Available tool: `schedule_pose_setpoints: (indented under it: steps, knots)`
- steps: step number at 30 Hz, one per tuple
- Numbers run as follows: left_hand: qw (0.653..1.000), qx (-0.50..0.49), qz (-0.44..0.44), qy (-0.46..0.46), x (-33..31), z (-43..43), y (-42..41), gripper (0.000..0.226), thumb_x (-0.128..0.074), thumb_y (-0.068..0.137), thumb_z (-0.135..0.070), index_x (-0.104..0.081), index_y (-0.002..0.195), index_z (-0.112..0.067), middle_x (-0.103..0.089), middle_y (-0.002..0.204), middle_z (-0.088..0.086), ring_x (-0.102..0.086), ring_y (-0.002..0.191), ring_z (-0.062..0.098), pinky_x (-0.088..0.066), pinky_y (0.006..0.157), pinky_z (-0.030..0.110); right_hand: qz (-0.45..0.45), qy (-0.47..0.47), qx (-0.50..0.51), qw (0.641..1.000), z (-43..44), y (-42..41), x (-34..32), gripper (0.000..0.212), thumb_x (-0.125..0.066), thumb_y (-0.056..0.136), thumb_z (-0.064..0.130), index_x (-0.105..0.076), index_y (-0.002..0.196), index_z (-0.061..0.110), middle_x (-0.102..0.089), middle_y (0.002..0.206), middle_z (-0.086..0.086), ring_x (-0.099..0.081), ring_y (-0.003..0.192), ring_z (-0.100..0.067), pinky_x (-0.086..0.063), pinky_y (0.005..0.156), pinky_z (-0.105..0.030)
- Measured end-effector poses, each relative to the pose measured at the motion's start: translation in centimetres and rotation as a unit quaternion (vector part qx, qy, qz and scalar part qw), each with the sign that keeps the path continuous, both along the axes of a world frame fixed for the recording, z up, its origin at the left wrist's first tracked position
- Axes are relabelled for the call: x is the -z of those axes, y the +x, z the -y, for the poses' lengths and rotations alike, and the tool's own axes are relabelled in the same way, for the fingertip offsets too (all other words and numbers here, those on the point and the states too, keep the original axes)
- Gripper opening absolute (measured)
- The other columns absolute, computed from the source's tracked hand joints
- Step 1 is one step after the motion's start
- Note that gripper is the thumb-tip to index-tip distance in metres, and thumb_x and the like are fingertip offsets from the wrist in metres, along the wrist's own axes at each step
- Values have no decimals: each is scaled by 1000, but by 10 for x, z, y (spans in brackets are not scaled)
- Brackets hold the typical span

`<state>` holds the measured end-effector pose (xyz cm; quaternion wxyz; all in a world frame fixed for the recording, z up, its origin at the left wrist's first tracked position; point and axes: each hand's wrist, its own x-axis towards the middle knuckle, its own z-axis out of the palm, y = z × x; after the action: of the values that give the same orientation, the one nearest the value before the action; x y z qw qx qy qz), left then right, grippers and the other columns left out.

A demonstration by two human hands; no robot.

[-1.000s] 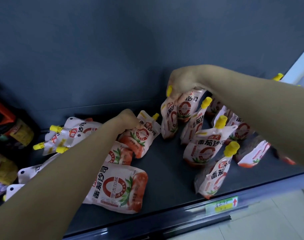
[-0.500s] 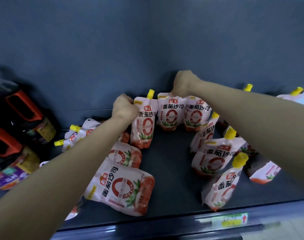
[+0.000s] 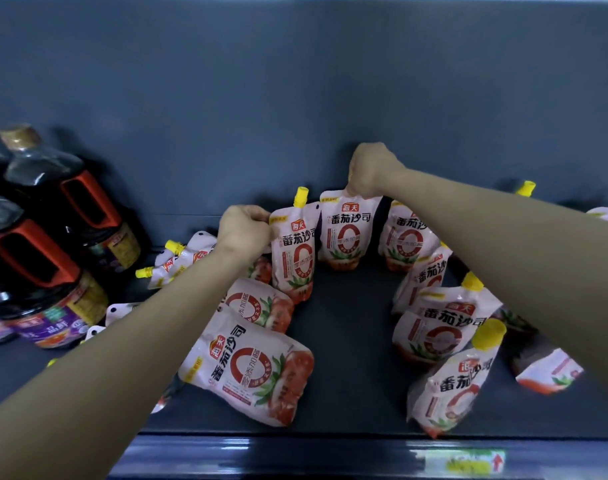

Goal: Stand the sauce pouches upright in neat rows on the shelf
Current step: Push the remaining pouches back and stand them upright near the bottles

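White and red tomato sauce pouches with yellow caps stand and lie on a dark shelf (image 3: 347, 341). My left hand (image 3: 243, 230) pinches the top left corner of an upright pouch (image 3: 293, 251). My right hand (image 3: 368, 171) grips the top of a second upright pouch (image 3: 345, 230) by the back wall, its cap hidden in my fist. A third pouch (image 3: 404, 237) stands just right of it. Several pouches (image 3: 437, 327) stand along the right side. Others lie flat at the left, the largest in view (image 3: 254, 368) near the front edge.
Dark sauce bottles with red handles (image 3: 46, 244) stand at the left end of the shelf. The grey back wall (image 3: 295, 98) rises behind the pouches. A price label (image 3: 465, 460) sits on the shelf's front rail. Bare shelf floor shows between the two pouch groups.
The left hand has lifted a lying pouch upright beside the right hand's pouch. The right hand has set its pouch against the back wall. The view has tilted up and left.
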<state>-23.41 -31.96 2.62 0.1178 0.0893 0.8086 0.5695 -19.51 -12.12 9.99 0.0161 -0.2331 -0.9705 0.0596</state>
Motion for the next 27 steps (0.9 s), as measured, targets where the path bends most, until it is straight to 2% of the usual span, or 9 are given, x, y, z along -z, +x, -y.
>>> schedule_pose_setpoints:
  steps: [6,9,11,13,15,18,22,25,27]
  knots:
    - [1000,20,-10,4,-1,0,14,30,-62,79,7,-64,64,-19,-67,76,7,-68,84,30,-56,82,47,-48,-26,9,998,1,0,2,27,-69,77,14,-49,60,8,-50,53,-3,-54,71,-27,-36,44,-20]
    - [999,43,-6,19,-1,-5,23,29,-61,80,8,-62,64,-17,-65,77,10,-64,84,29,-54,85,50,-24,-63,-21,997,12,-1,-2,25,-72,77,21,-53,64,9,-48,27,2,-58,66,-25,-52,63,-26]
    - [998,66,-12,20,-2,-8,30,28,-61,81,8,-61,65,-15,-65,82,15,-63,84,29,-53,87,51,-12,-100,-34,994,17,-1,-9,20,-72,79,22,-58,73,9,-47,24,4,-58,58,-22,-53,72,-27]
    - [996,90,-29,5,-3,-10,35,24,-61,82,6,-62,68,-13,-67,87,20,-64,84,29,-54,85,52,5,-113,-43,993,22,1,-16,16,-68,84,22,-66,89,6,-45,22,7,-53,51,-17,-49,65,-24]
    - [991,109,-72,-35,-5,-11,38,15,-62,81,3,-63,74,-10,-69,92,21,-65,88,32,-54,85,49,14,-122,-53,991,25,2,-18,34,-64,87,19,-65,113,-4,-52,34,5,-49,49,-15,-49,66,-25]
    - [978,133,-125,-100,-7,-9,42,5,-69,79,-7,-67,83,-6,-70,90,17,-64,85,27,-52,81,39,9,-120,-65,991,26,6,-17,41,-57,91,19,-59,124,-5,-60,65,-6,-49,43,-13,-51,88,-30]
    - [973,132,-139,-128,-7,-10,45,16,-73,77,-17,-70,79,-1,-67,78,19,-53,69,19,-47,66,33,-10,-97,-67,993,27,13,-22,8,-62,86,11,-64,92,6,-56,66,-4,-49,52,-13,-45,51,-21]
    - [978,115,-130,-113,-5,-16,51,18,-72,78,-16,-67,70,-1,-52,56,1,-44,55,13,-38,53,21,-34,-68,-67,995,27,20,-24,28,-61,86,14,-49,61,12,-48,61,-2,-50,63,-24,-37,51,-22]
    - [983,95,-126,-96,-4,-21,55,19,-71,79,-13,-66,61,-8,-45,42,-12,-42,41,2,-32,41,10,-51,-56,-73,994,28,26,-24,32,-57,87,13,-48,57,7,-50,62,-6,-50,73,-30,-41,56,-27]
